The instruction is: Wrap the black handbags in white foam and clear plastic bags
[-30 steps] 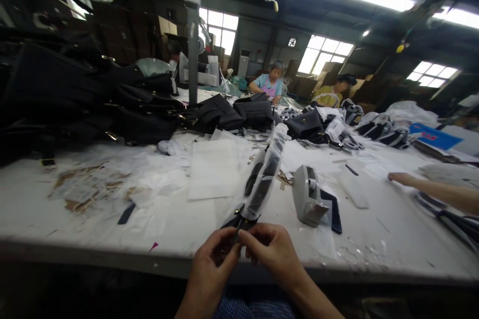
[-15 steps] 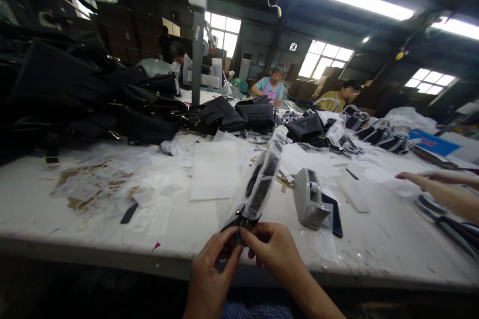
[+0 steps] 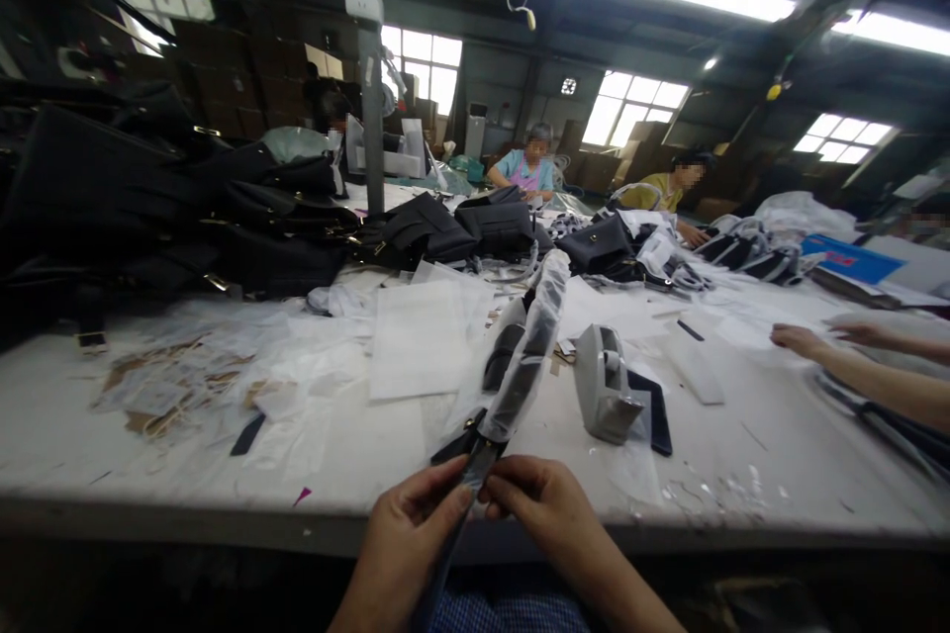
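Observation:
A dark bag strap [image 3: 528, 356], partly wrapped in clear plastic film, rises from my hands and leans to the right over the table's front edge. Its dark lower end runs down toward my lap. My left hand [image 3: 416, 524] is closed around the strap just below the wrapped part, thumb on top. Against the strap's right side, my right hand [image 3: 545, 504] has thumb and fingertips pinched together; what lies between them is too small to make out. Small gold-coloured metal parts show where the wrapping ends.
A grey tape dispenser [image 3: 605, 386] stands right of the strap beside a dark flat piece [image 3: 657, 415]. White sheets [image 3: 416, 341] and a heap of tags [image 3: 170, 386] lie left. Black bags [image 3: 437, 223] are piled behind. Another person's hands [image 3: 802, 341] work at the right.
My left hand has slid slightly down and left along the strap, and more of its lower end shows. My right fingers have closed in at its side. The view has shifted slightly right.

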A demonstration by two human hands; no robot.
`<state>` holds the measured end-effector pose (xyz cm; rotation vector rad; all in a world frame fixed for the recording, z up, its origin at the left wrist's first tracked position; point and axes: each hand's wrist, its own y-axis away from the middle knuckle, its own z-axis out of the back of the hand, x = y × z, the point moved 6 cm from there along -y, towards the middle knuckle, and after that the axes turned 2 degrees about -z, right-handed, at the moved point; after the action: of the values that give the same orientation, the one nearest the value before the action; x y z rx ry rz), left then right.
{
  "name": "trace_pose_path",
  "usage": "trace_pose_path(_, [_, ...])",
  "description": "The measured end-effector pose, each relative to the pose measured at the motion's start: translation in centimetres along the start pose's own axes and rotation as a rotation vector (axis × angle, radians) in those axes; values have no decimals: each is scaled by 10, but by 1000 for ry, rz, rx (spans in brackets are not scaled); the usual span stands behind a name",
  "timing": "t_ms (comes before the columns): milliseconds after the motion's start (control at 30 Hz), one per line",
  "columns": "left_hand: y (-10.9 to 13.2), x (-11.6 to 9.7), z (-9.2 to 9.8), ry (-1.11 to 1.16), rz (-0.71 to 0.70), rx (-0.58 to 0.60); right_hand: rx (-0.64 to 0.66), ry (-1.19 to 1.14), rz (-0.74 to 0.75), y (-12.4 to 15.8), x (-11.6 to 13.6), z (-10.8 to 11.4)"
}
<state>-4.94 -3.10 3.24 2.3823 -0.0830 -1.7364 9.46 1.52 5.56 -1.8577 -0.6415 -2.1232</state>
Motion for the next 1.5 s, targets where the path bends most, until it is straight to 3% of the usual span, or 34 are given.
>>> trace_pose_path(100, [2,1,-5,72,116,30,-110,-19,6,-1,-7,-3])
trace_pose_path(200, [3,-4,-7,19,135,43,-181,-72,3,-1,-12,-8])
trace_pose_path(367, [4,-14,-5,-77,110,55,-213,-28,55,1,-13,-13])
trace_pose_path(633, [0,-10,0,-75,235,96,-288,158,125,2,-3,-11])
trace_pose_path(1000, [-9,-6,4,30,272,159,-235,106,38,-2,-7,-16])
trace_pose_path(1200, [-2,-6,-5,105,321,219,-229,259,37,-9,-3,-19])
trace_pose_path(1500, [1,-6,-5,95,219,133,-129,261,85,9,4,-13])
